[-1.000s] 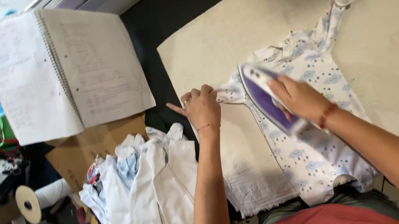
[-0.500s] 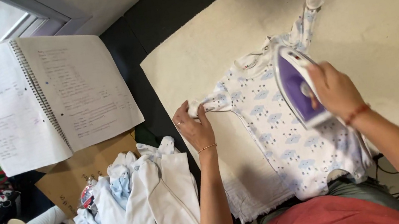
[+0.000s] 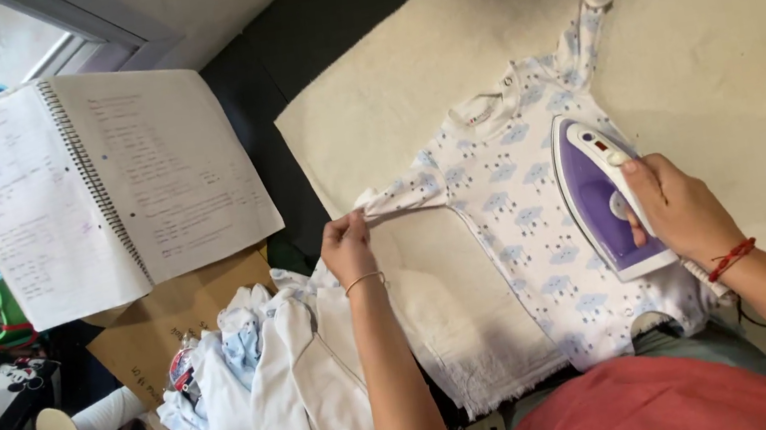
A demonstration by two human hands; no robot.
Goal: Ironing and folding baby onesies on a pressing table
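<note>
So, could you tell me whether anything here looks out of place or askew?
Mostly the pile of white garments left of the left hand: crumpled and unfolded. The baby top lies flat on the cream pad under the iron, which the right hand holds.

L hand (image 3: pixel 348 247) pinching, R hand (image 3: pixel 680 206) gripping

I see soft, matt printed cloth in the garment (image 3: pixel 526 224), spread over a coarse, nubbly cream blanket (image 3: pixel 731 42). The iron (image 3: pixel 598 198) looks like glossy purple and white plastic. The notebook (image 3: pixel 96 187) is matt paper on a wire spiral. Beside it lie dull brown cardboard (image 3: pixel 171 322) and limp white cloth (image 3: pixel 289 401).
</note>
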